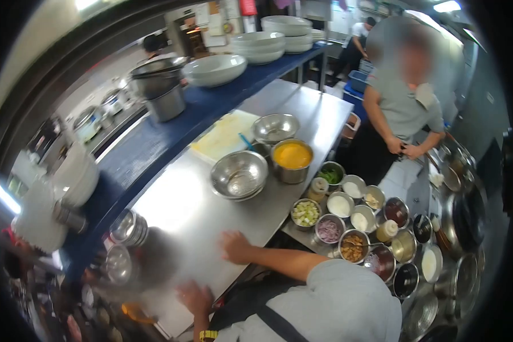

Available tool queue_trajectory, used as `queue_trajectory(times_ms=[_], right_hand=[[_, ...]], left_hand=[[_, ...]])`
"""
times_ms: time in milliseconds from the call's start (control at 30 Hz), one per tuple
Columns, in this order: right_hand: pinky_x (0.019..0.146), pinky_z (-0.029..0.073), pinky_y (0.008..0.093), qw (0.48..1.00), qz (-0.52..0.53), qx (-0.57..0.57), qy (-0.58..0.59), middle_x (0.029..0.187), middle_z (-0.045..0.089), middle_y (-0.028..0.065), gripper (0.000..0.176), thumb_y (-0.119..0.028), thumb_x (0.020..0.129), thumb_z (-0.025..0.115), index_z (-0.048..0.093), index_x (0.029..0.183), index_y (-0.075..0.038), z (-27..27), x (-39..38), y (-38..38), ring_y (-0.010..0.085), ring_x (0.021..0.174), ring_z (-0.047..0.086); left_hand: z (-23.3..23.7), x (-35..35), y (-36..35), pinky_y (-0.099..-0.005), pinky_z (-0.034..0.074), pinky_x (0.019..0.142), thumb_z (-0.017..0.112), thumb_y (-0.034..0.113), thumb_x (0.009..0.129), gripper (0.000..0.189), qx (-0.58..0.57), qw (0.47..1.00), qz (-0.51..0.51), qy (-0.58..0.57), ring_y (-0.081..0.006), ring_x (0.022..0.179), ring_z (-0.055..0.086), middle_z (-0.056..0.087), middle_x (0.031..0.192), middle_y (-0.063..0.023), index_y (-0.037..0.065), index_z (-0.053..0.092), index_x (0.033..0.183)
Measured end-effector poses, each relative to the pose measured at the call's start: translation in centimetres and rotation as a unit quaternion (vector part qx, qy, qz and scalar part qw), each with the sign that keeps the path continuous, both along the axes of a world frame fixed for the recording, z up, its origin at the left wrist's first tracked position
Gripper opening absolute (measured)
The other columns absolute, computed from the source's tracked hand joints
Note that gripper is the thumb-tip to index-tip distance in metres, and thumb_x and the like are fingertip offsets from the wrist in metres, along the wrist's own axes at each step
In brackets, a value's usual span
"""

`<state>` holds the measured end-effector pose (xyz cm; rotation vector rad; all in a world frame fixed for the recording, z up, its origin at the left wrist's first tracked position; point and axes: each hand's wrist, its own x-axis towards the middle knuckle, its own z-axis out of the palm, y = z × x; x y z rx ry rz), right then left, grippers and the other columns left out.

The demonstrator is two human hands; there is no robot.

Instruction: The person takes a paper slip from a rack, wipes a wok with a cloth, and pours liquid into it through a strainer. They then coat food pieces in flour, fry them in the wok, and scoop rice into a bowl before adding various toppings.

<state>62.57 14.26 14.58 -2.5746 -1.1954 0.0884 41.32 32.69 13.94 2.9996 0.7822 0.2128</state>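
Note:
My right hand (235, 247) reaches over the steel worktop (211, 219), its fingers loosely extended and blurred, with nothing seen in it. Lower down, close to the worktop's front edge, my left hand (194, 297) also looks open and unladen, though smeared by motion. A yellow watch (208, 335) is on the left wrist. Beyond my right hand stands a perforated metal bowl (239, 174). Beside it are a pot of orange-yellow liquid (292, 155) and another metal bowl (275, 126). Stacked metal bowls (129, 228) sit across the worktop from my left hand.
A cutting board (225, 135) lies under the blue shelf (205, 97), which carries white bowls (215, 69). To my right are ingredient containers, including chopped green pieces (306, 213), sliced purple onion (328, 229) and brown chunks (353, 247). A co-worker (402, 108) stands beyond them.

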Motion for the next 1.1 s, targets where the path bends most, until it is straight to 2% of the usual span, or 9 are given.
queue_trajectory(times_ms=[100, 200, 300, 400, 500, 600, 700, 800, 1100], right_hand=[[0.103, 0.043, 0.0483, 0.962, 0.02, -0.137, 0.235, 0.132, 0.059, 0.0202, 0.051, -0.047, 0.096, 0.051, 0.065, 0.117, -0.003, 8.6, 2.3, 1.3, 0.0353, 0.125, 0.054], [0.106, 0.04, 0.0474, 0.982, 0.019, 0.086, 0.165, 0.133, 0.059, 0.0197, 0.058, -0.048, 0.098, 0.047, 0.056, 0.132, -0.003, 8.6, 2.4, 1.9, 0.036, 0.126, 0.053], [0.117, 0.012, 0.0609, 0.994, -0.005, 0.063, -0.093, 0.16, 0.016, 0.0279, 0.075, -0.051, 0.099, 0.045, 0.024, 0.155, -0.006, 5.5, 1.1, 2.0, 0.0437, 0.147, 0.019], [0.113, 0.018, 0.0645, 0.993, 0.041, 0.058, -0.099, 0.15, 0.036, 0.0293, 0.068, -0.051, 0.093, 0.054, 0.047, 0.144, -0.008, -0.1, -0.7, -0.3, 0.041, 0.141, 0.032], [0.113, 0.021, 0.0634, 0.993, 0.04, 0.049, -0.103, 0.15, 0.037, 0.0281, 0.067, -0.052, 0.093, 0.052, 0.047, 0.143, -0.007, -1.3, 0.0, -0.3, 0.0425, 0.141, 0.032], [0.113, 0.022, 0.0625, 0.993, 0.039, 0.041, -0.107, 0.149, 0.038, 0.0274, 0.066, -0.052, 0.094, 0.052, 0.047, 0.143, -0.008, -1.0, -0.1, -0.5, 0.0416, 0.141, 0.033], [0.112, 0.024, 0.0618, 0.991, 0.036, 0.054, -0.113, 0.147, 0.039, 0.0266, 0.065, -0.05, 0.093, 0.054, 0.048, 0.142, -0.008, -0.9, -0.4, -0.7, 0.0409, 0.14, 0.034], [0.111, 0.024, 0.0619, 0.99, 0.039, 0.062, -0.12, 0.146, 0.04, 0.0264, 0.065, -0.05, 0.093, 0.055, 0.048, 0.142, -0.008, -1.0, 0.0, -0.6, 0.0409, 0.139, 0.034], [0.114, 0.021, 0.0596, 0.993, 0.034, 0.047, -0.1, 0.15, 0.036, 0.0249, 0.064, -0.051, 0.094, 0.052, 0.047, 0.143, -0.01, -1.1, -0.1, -0.4, 0.0395, 0.142, 0.03]], left_hand=[[-0.1, 0.0, 0.3, -0.0636, 0.019, 0.111, 0.059, 0.043, 0.087, 0.07, -0.012, 0.999, -0.014, -0.032, -0.0503, 0.141, 0.027, 0.034, 0.15, -0.033, 0.006, 0.044, 0.145], [-0.4, -0.2, 0.7, -0.0647, 0.022, 0.111, 0.06, 0.048, 0.086, 0.07, -0.007, 0.998, -0.017, -0.055, -0.0495, 0.14, 0.03, 0.035, 0.149, -0.032, 0.009, 0.047, 0.143], [0.1, -0.2, 0.7, -0.065, 0.025, 0.109, 0.062, 0.049, 0.085, 0.068, 0.008, 0.997, -0.017, -0.07, -0.051, 0.136, 0.035, 0.042, 0.144, -0.0314, 0.01, 0.051, 0.14], [0.4, -0.5, 0.5, -0.0632, 0.022, 0.112, 0.056, 0.052, 0.089, 0.067, 0.006, 0.998, -0.004, -0.066, -0.0471, 0.138, 0.035, 0.04, 0.148, -0.0288, 0.012, 0.049, 0.142], [0.3, -0.2, 1.3, -0.0619, 0.025, 0.111, 0.051, 0.056, 0.09, 0.068, -0.009, 1.0, 0.006, -0.024, -0.0443, 0.139, 0.035, 0.038, 0.15, -0.025, 0.013, 0.048, 0.143], [4.9, 0.9, 3.2, -0.0617, 0.03, 0.107, 0.052, 0.055, 0.09, 0.069, -0.171, 0.965, -0.002, 0.197, -0.043, 0.139, 0.036, 0.04, 0.148, -0.0243, 0.012, 0.047, 0.143], [4.9, 1.1, 3.3, -0.062, 0.034, 0.103, 0.056, 0.052, 0.088, 0.069, -0.124, 0.989, -0.003, 0.085, -0.0448, 0.136, 0.038, 0.042, 0.145, -0.0255, 0.011, 0.047, 0.143], [5.2, 1.2, 1.1, -0.0635, 0.032, 0.104, 0.058, 0.048, 0.088, 0.068, 0.012, 0.983, -0.01, -0.182, -0.0483, 0.135, 0.039, 0.043, 0.144, -0.0279, 0.009, 0.047, 0.142], [0.3, -0.3, 0.2, -0.0673, 0.027, 0.106, 0.061, 0.042, 0.087, 0.062, 0.016, 0.995, 0.008, -0.102, -0.0519, 0.133, 0.039, 0.042, 0.142, -0.0346, 0.01, 0.051, 0.139]])
